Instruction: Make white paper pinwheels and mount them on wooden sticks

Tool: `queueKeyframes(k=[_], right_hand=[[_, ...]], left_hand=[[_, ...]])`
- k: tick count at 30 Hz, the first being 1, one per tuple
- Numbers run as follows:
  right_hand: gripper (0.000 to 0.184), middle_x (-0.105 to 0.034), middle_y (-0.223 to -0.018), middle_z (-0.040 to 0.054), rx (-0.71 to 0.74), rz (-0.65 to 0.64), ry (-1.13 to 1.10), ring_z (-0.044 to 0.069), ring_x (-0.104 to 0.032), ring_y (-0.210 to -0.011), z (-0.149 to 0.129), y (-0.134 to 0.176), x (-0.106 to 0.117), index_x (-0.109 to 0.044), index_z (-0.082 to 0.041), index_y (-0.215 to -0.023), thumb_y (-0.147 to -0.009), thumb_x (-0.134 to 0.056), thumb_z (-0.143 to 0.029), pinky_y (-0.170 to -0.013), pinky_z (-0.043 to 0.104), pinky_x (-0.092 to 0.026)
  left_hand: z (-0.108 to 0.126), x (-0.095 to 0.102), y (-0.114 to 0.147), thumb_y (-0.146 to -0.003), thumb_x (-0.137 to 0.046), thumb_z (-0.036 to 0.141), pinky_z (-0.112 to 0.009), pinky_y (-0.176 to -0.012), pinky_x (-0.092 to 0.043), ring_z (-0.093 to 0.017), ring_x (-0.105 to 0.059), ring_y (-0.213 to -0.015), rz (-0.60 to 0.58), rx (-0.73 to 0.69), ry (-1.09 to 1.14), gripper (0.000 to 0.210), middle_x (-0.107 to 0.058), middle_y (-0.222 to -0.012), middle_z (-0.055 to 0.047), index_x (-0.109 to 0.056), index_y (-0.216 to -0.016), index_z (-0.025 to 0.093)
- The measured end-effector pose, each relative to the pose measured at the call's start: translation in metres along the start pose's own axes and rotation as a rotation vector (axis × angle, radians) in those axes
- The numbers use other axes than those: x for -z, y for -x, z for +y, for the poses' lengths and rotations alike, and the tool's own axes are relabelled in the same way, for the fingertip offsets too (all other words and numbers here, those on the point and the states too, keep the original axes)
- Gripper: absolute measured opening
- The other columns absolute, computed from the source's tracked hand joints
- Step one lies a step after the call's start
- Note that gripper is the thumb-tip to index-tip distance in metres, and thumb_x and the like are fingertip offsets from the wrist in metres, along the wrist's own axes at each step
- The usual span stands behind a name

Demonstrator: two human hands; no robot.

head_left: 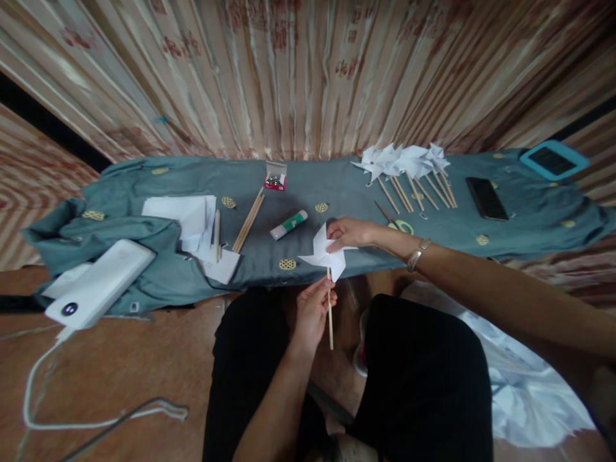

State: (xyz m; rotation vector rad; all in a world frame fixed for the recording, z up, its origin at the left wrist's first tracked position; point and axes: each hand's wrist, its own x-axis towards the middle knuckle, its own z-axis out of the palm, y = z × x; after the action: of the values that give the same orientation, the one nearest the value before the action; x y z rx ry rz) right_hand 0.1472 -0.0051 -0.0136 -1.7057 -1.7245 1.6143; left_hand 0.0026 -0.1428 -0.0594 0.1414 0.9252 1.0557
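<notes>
Here at the near edge of the desk (332, 186), in the middle, a white paper pinwheel (335, 263) sits held up on its thin stick (330, 330). The left hand (315, 305) pinches that stick just below the paper head, and the lower end pokes out beneath the fingers. Up top, the right hand (351, 232) comes in from the right, curled, its fingertips touching the paper around the middle; whether they pinch or only press, I can't tell.

Light stuff, by the look of it! The stick looks like stiff wood, the safe place for a firm hold. The paper blades look thin and easily creased, so the middle, where the layers meet, seems the better spot for fingers than those loose tips.

Just beyond lies a glue stick (289, 224), with a small open box (276, 178) farther off. Loose sticks (248, 220) and white paper (176, 208) lie left; on the far right, a row of pinwheels (402, 160), scissors (402, 226) nearer.
</notes>
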Motion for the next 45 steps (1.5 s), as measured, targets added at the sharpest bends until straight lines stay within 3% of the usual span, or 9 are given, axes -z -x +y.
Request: queueKeyframes(k=[6,11,17,23,27,31,36,41,45], right_hand=[[0.027,-0.066,-0.062,-0.0032,-0.003,0.027,-0.128,0.01,-0.058,-0.058,0.001,0.016,-0.002,-0.065,-0.017,-0.07,-0.053,-0.083,-0.025,-0.061,0.024,-0.046],[0.026,-0.072,-0.071,-0.0005,0.024,0.07,-0.237,0.011,-0.063,-0.067,0.007,0.028,-0.005,-0.066,-0.016,-0.075,-0.059,-0.083,-0.027,-0.069,0.024,-0.049],[0.041,-0.074,-0.083,0.0016,0.112,0.23,-0.415,0.013,-0.066,-0.077,0.016,0.049,-0.006,-0.069,-0.016,-0.091,-0.062,-0.08,-0.043,-0.078,0.026,-0.048],[0.047,-0.074,-0.099,0.0067,0.189,0.421,-0.689,0.02,-0.067,-0.099,0.037,0.066,-0.015,-0.07,-0.022,-0.092,-0.062,-0.076,-0.057,-0.081,0.028,-0.049],[0.041,-0.074,-0.099,0.0058,0.225,0.47,-0.784,0.021,-0.068,-0.1,0.052,0.069,-0.024,-0.07,-0.025,-0.091,-0.064,-0.076,-0.055,-0.083,0.031,-0.05],[0.037,-0.075,-0.095,0.0049,0.274,0.424,-0.828,0.019,-0.069,-0.095,0.05,0.069,-0.026,-0.07,-0.024,-0.092,-0.069,-0.074,-0.053,-0.086,0.031,-0.049],[0.041,-0.073,-0.09,0.0049,0.269,0.306,-0.816,0.014,-0.066,-0.081,0.037,0.068,-0.028,-0.072,-0.02,-0.088,-0.066,-0.075,-0.055,-0.071,0.025,-0.047],[0.037,-0.066,-0.068,-0.0017,0.288,0.278,-0.695,0.009,-0.057,-0.06,0.029,0.058,-0.033,-0.069,-0.019,-0.076,-0.065,-0.075,-0.055,-0.057,0.023,-0.04],[0.037,-0.061,-0.06,-0.0052,0.286,0.254,-0.719,0.008,-0.052,-0.052,0.021,0.049,-0.035,-0.067,-0.02,-0.071,-0.059,-0.079,-0.053,-0.054,0.023,-0.039]], left_hand=[[0.005,0.001,0.006,-0.045,-0.088,0.029,-0.017,-0.047,-0.038,-0.004,-0.052,-0.046,-0.002,0.012,-0.022,0.037,-0.066,-0.063,-0.001,-0.075,-0.074,0.01],[0.011,0.002,0.014,-0.045,-0.089,0.027,-0.015,-0.045,-0.039,-0.004,-0.053,-0.047,-0.004,0.033,-0.037,0.038,-0.067,-0.065,-0.003,-0.074,-0.076,0.009],[0.027,-0.002,0.02,-0.05,-0.087,0.023,-0.015,-0.043,-0.04,-0.003,-0.053,-0.045,-0.015,0.006,-0.073,0.035,-0.067,-0.066,-0.002,-0.074,-0.079,0.009],[0.048,-0.027,0.026,-0.053,-0.086,0.02,-0.015,-0.046,-0.043,-0.005,-0.055,-0.047,-0.049,-0.049,-0.052,0.03,-0.068,-0.065,-0.001,-0.073,-0.078,0.01],[0.061,-0.051,0.026,-0.061,-0.083,0.017,-0.018,-0.062,-0.052,-0.008,-0.063,-0.06,-0.073,-0.066,-0.029,0.023,-0.069,-0.068,-0.003,-0.074,-0.081,0.01],[0.073,-0.077,0.012,-0.062,-0.081,0.016,-0.021,-0.07,-0.052,-0.009,-0.064,-0.064,-0.141,-0.12,-0.023,0.021,-0.07,-0.069,-0.003,-0.074,-0.081,0.011],[0.082,-0.103,-0.024,-0.063,-0.079,0.015,-0.019,-0.069,-0.047,-0.007,-0.062,-0.065,-0.184,-0.201,-0.08,0.016,-0.07,-0.068,-0.002,-0.073,-0.077,0.012],[0.08,-0.107,-0.051,-0.057,-0.082,0.017,-0.02,-0.064,-0.044,-0.008,-0.061,-0.063,-0.171,-0.213,-0.13,0.02,-0.069,-0.068,0.0,-0.072,-0.075,0.014],[0.08,-0.103,-0.06,-0.056,-0.082,0.016,-0.02,-0.062,-0.044,-0.008,-0.061,-0.061,-0.15,-0.199,-0.16,0.022,-0.071,-0.069,-0.001,-0.074,-0.076,0.013]])
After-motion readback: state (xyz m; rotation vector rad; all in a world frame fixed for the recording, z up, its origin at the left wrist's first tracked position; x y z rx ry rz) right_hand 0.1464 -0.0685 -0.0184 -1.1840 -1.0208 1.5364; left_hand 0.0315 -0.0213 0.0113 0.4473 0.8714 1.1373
